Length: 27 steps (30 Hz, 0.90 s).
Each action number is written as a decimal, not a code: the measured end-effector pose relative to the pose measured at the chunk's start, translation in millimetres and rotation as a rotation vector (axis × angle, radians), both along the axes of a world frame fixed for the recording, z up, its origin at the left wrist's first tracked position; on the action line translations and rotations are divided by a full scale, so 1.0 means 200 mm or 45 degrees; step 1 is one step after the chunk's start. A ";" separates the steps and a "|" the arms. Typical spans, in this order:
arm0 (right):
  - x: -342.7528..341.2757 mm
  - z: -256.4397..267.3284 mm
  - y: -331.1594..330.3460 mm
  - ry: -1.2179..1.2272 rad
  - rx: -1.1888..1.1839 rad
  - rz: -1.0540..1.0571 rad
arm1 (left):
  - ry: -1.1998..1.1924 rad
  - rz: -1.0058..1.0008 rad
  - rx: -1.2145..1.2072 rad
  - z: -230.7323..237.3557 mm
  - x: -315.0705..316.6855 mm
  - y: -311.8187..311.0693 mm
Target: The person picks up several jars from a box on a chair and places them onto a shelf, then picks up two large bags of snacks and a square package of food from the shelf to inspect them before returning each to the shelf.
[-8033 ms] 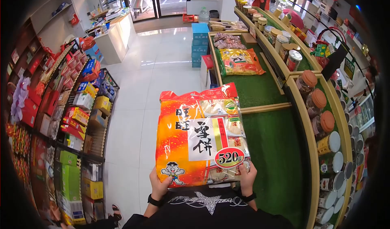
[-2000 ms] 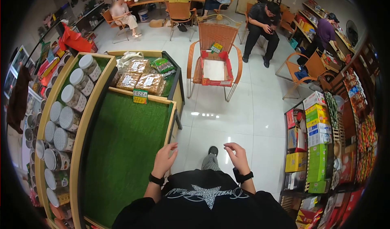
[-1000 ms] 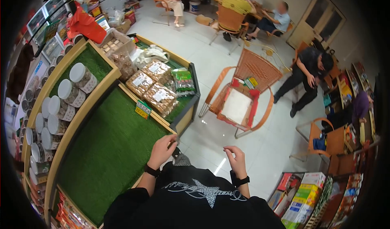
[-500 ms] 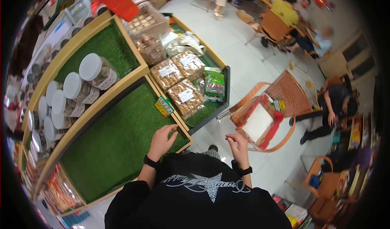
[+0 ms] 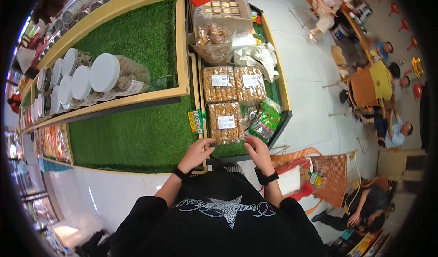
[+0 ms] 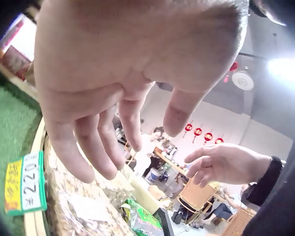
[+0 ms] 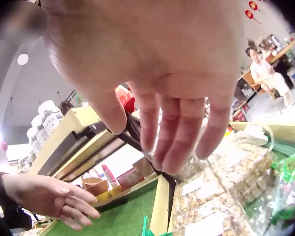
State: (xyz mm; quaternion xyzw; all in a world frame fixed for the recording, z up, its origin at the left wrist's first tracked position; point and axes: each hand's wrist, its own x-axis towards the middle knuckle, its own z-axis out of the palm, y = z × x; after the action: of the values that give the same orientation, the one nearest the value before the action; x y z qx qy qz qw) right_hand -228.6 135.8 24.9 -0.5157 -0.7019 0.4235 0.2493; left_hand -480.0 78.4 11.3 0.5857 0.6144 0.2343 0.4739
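Both hands hover empty before a display bin lined with green turf. My left hand (image 5: 197, 153), fingers loosely bent, is by the wooden divider near a green-and-yellow price tag (image 5: 196, 121) reading 220. My right hand (image 5: 258, 153) hangs at the bin's front edge, below a green snack bag (image 5: 268, 118). Between and beyond them lie clear packs of brown clustered snacks with white labels: a near pack (image 5: 226, 122), a back left pack (image 5: 219, 84) and a back right pack (image 5: 250, 84). In the left wrist view the fingers spread above a pack (image 6: 83, 206).
Left of the divider is a turf-lined bin (image 5: 132, 138), with lidded jars (image 5: 105, 72) on the shelf above. A carton of small packets (image 5: 222, 8) and a white cloth bag (image 5: 258, 58) sit farther back. A wicker chair (image 5: 331, 177) stands at the right; people sit beyond.
Eight seconds ago both hands held a large orange bag of rice crackers; they have since become empty. The view has swung left and come up to the bin of brown snack packs.
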 end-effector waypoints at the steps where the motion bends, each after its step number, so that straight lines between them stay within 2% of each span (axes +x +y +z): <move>1: 0.00 -0.06 0.07 0.019 -0.118 -0.013 | -0.212 0.126 -0.083 -0.17 0.04 0.05; 2: 0.00 -0.14 0.13 0.035 -0.237 -0.028 | -0.425 0.252 -0.160 -0.28 0.08 0.10; 3: 0.02 -0.27 0.20 0.044 -0.339 -0.001 | -0.419 0.281 -0.166 -0.32 0.13 0.16; 5: 0.05 -0.48 0.28 -0.050 -0.418 0.019 | -0.608 0.628 -0.559 -0.37 0.19 0.27; 6: 0.07 -0.56 0.32 -0.148 -0.482 0.013 | -0.609 0.655 -0.567 -0.42 0.21 0.29; 8: 0.10 -0.72 0.40 -0.190 -0.608 0.097 | -0.506 0.710 -0.852 -0.53 0.22 0.35; 9: 0.10 -0.79 0.42 -0.079 -0.698 0.055 | -0.377 0.730 -0.786 -0.63 0.23 0.35; 11: 0.10 -0.87 0.46 0.100 -0.936 -0.016 | -0.326 0.771 -0.731 -0.74 0.23 0.35; 12: 0.09 -0.87 0.48 0.092 -0.956 -0.001 | -0.278 0.791 -0.669 -0.75 0.25 0.34; 14: 0.09 -0.88 0.50 0.114 -1.234 -0.063 | -0.365 0.925 -0.788 -0.81 0.25 0.33; 16: 0.10 -0.95 0.48 0.028 -1.276 -0.015 | -0.422 1.032 -0.894 -0.85 0.27 0.32; 18: 0.10 -0.90 0.48 0.145 -1.368 0.153 | -0.411 1.042 -0.841 -0.85 0.29 0.30; 19: 0.09 -0.88 0.49 0.111 -1.418 0.187 | -0.396 1.030 -0.794 -0.85 0.30 0.29; 22: 0.12 -0.92 0.45 0.175 -1.286 0.136 | -0.334 1.024 -0.945 -0.69 0.28 0.30; 24: 0.15 -0.90 0.49 0.161 -1.227 0.111 | -0.422 0.987 -0.977 -0.66 0.25 0.28; 26: 0.18 -0.81 0.55 0.065 -1.455 0.197 | -0.566 0.684 -1.117 -0.63 0.24 0.24; 27: 0.17 -0.71 0.55 0.102 -1.414 0.096 | -0.584 0.683 -1.108 -0.61 0.25 0.23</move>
State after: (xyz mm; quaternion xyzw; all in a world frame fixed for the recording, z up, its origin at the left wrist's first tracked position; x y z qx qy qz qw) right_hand -194.8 244.9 -117.4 -0.5276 -0.3814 0.7575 -0.0487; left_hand -429.1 123.9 -111.2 0.0934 0.6630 0.1928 0.7173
